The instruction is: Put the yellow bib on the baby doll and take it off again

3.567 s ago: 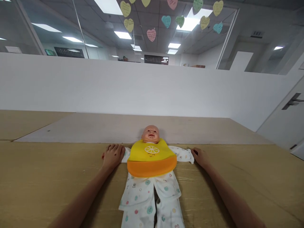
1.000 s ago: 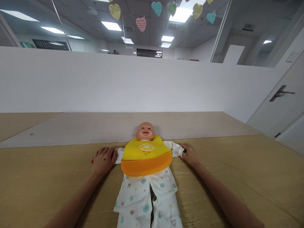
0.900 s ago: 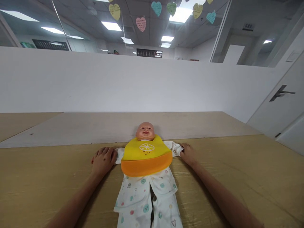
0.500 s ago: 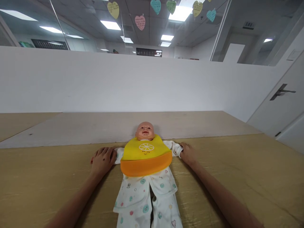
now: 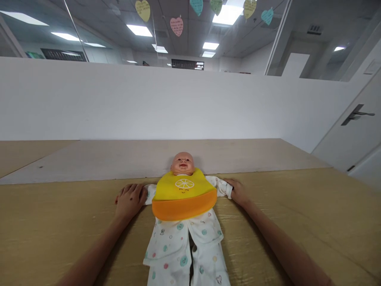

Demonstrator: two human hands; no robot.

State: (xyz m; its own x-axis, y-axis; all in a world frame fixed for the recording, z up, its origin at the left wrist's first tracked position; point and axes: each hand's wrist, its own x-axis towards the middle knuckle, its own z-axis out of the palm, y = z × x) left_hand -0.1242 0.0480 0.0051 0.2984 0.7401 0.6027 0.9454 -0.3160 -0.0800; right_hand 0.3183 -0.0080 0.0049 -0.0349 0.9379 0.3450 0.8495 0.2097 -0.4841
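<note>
While outstretched | left hand (image 5: 130, 201) on doll sleeve (image 5: 150, 194) | right hand (image 5: 239, 193) at cuff (image 5: 228, 190)

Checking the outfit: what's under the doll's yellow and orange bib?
The bib lies over a white patterned sleeper, seen at the sleeves and below the hem; the sleeper's chest, and any fastenings there, are covered.

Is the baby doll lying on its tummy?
No, the baby doll lies on its back, face up, with its yellow and orange bib on its chest.
</note>
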